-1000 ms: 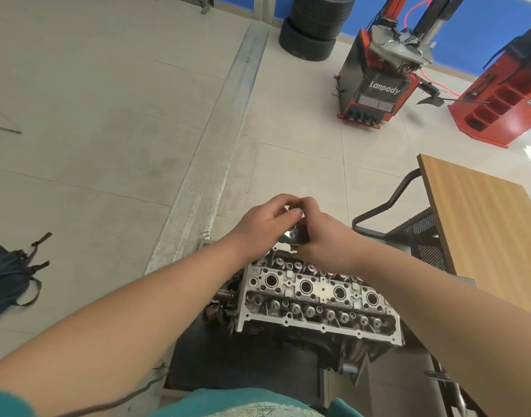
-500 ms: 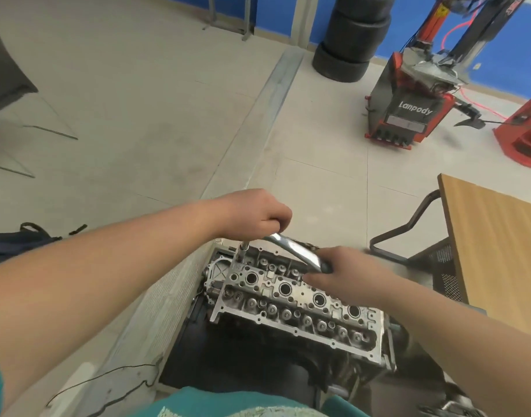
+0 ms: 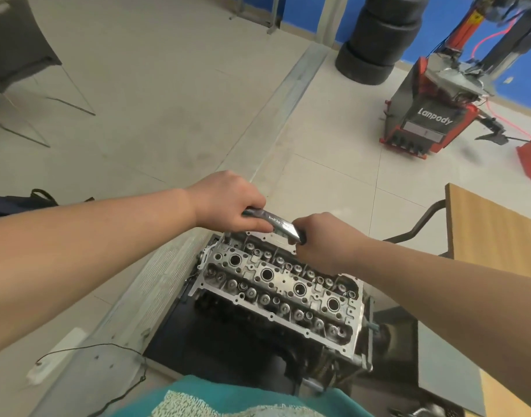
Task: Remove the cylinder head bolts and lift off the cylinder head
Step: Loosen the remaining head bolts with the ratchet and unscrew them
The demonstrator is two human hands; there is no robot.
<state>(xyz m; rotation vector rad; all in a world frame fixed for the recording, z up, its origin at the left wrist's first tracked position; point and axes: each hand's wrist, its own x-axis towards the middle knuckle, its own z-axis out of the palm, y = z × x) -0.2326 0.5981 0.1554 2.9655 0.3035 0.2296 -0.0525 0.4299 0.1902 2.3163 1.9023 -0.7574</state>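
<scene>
A silver aluminium cylinder head (image 3: 284,285) with round plug wells and valve springs sits on an engine block on a dark stand in front of me. A chrome ratchet wrench (image 3: 276,221) lies across its far left corner, with a socket extension going down into the head there. My left hand (image 3: 228,203) grips the ratchet's head end over that corner. My right hand (image 3: 324,242) grips the handle end, just to the right. The bolt under the socket is hidden.
A wooden table (image 3: 496,233) with a black metal frame stands close on the right. A red tyre changer (image 3: 430,115) and stacked tyres (image 3: 378,40) stand at the back. A chair (image 3: 17,49) is far left; a dark bag (image 3: 17,203) lies under my left arm.
Both hands went from meeting above the head's far edge to the far left corner. The ratchet now sits on its extension there, with the handle swung closer to my left hand.
</scene>
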